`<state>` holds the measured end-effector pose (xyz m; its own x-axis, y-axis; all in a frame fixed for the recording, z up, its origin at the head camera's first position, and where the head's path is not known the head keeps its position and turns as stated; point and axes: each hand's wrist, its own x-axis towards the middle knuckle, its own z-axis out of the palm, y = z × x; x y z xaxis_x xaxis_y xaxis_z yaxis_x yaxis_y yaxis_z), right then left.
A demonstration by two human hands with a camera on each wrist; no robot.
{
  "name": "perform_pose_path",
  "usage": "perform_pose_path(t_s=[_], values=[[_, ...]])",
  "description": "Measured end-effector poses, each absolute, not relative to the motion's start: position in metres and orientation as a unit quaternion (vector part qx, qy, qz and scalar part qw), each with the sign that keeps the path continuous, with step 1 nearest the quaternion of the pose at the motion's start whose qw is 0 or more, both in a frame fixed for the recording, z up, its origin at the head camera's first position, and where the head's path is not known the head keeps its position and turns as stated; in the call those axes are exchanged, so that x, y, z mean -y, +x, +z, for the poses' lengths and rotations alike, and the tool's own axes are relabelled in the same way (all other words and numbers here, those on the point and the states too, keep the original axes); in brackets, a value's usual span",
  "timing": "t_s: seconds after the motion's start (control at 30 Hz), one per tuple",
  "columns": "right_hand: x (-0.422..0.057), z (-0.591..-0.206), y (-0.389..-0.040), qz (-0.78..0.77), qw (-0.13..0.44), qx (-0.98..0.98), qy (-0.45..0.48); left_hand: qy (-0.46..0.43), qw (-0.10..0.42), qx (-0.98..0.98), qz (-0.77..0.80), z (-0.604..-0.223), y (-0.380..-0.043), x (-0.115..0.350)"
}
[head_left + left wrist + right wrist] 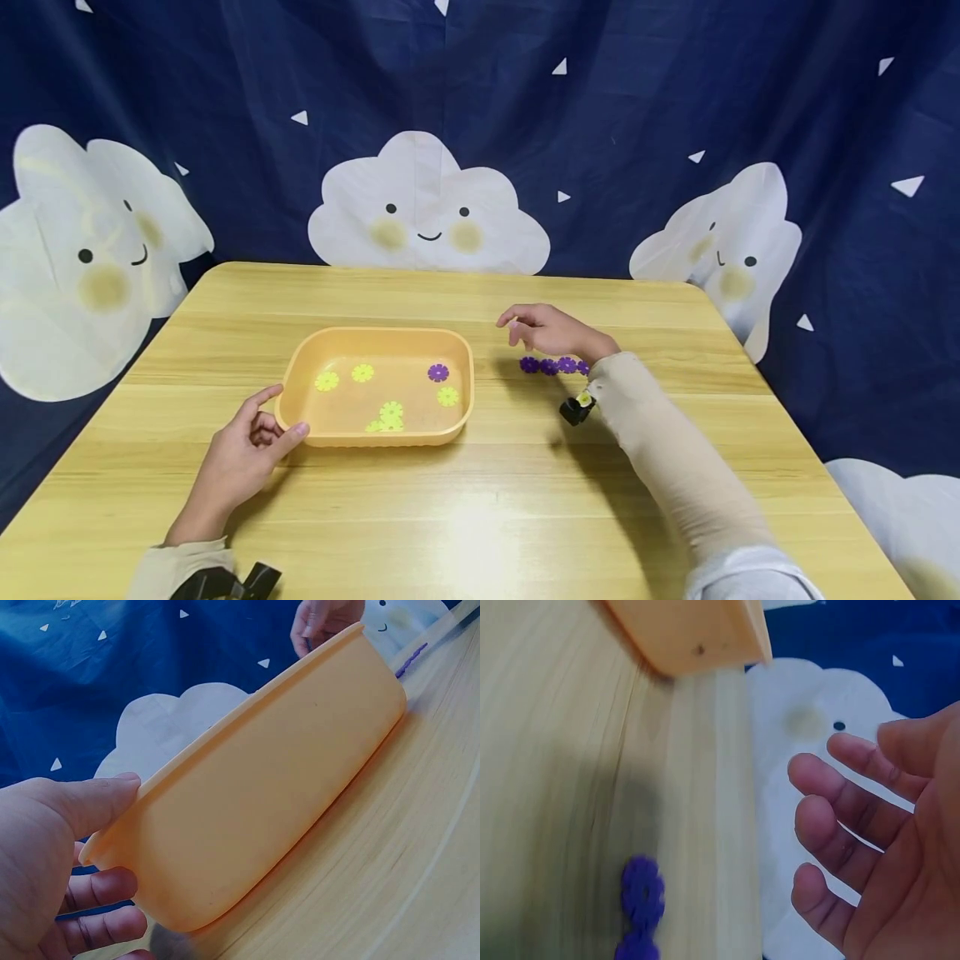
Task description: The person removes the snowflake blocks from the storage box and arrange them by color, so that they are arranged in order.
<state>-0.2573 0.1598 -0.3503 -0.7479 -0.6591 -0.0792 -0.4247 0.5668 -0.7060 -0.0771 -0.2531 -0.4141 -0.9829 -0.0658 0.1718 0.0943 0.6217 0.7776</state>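
Note:
An orange plastic tray stands on the table, with several yellow flower-shaped discs and one purple flower-shaped disc inside. At its near left corner my left hand holds the rim, the thumb lying over the edge and fingers against the outside. To the right of the tray, my right hand hovers over the table with loosely bent fingers and nothing between them. Below it lies a row of purple flower-shaped discs, joined end to end and partly hidden by the right wrist.
The light wooden table extends to a dark blue curtain printed with white clouds. A black wrist camera hangs under the right sleeve, near the purple row.

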Motion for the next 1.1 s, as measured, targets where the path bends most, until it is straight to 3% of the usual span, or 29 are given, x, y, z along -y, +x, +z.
perform_pose_path(t_s=[1.1], values=[[-0.037, -0.337, -0.249, -0.236, 0.288, -0.866, -0.333, -0.002, 0.088, 0.9, -0.426, -0.413, -0.077, 0.253]])
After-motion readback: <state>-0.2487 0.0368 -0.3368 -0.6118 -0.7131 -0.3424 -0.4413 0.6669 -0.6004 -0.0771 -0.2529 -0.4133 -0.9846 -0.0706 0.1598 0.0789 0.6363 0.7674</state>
